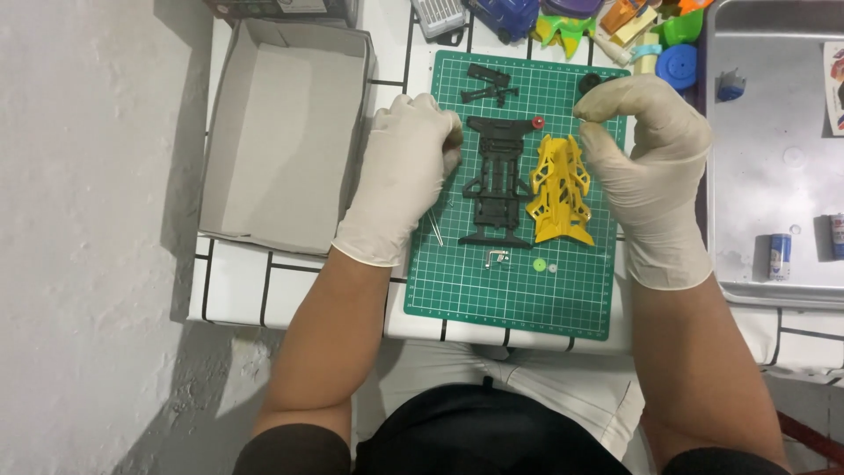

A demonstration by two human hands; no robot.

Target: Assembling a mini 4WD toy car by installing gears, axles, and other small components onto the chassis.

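The left hand [406, 176], gloved in pale latex, is laid palm-down over the left edge of a green cutting mat [519, 299], its fingers curled under at the tips beside a black chassis frame [498, 180]; whether anything is pinched there cannot be told. The right hand [646, 167], gloved likewise, is held above the mat's right edge with thumb and forefinger pressed together at the tips near the top of a yellow body shell [559, 189]; what is pinched, if anything, is too small to be seen.

The black chassis frame is laid lengthwise in the middle of the mat, between the two hands, and the yellow body shell is set just beside it on the right. A small red part [538, 122] is seen at the frame's upper right corner. Smaller black parts [489, 84] are placed near the mat's top edge. Below the frame, a bent metal piece [497, 257], a green gear [539, 264] and a thin metal rod [436, 230] are laid on the mat.

The mat is carried by a white tiled worktop [237, 286]. An open cardboard box [286, 132] is set to the left, and a metal tray [774, 149] holding small batteries [779, 256] to the right. Coloured plastic pieces [677, 66] are crowded along the far edge.
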